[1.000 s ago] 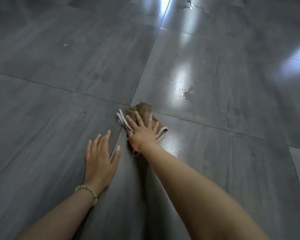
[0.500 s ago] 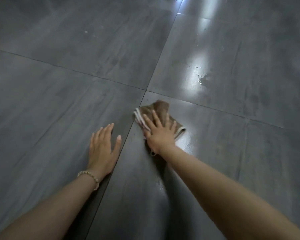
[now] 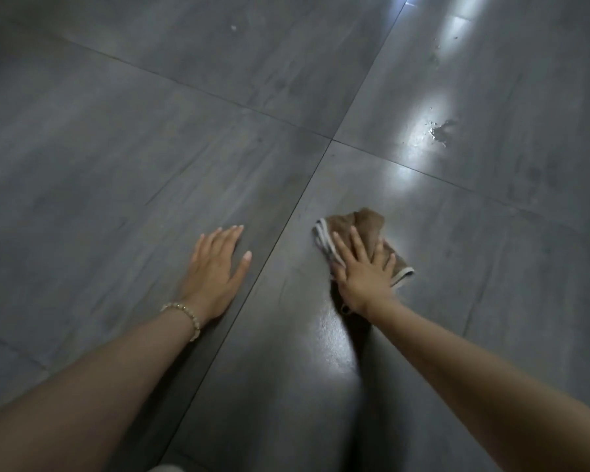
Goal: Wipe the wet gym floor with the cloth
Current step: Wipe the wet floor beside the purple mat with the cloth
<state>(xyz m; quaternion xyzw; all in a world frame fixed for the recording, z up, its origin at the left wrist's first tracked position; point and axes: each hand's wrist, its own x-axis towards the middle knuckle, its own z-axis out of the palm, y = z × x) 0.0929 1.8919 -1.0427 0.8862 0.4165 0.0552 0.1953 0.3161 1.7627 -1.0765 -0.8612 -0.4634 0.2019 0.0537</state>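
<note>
The right hand [image 3: 365, 277] presses flat, fingers spread, on the crumpled brown cloth [image 3: 361, 229] lying on the grey tiled floor [image 3: 116, 148], while the left hand [image 3: 215, 267] rests open on a neighbouring tile.

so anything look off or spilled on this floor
Yes: a small puddle with scattered droplets sits on the tile beyond the cloth, untouched. The right hand presses the cloth flat; the left hand is braced on the floor.
</note>
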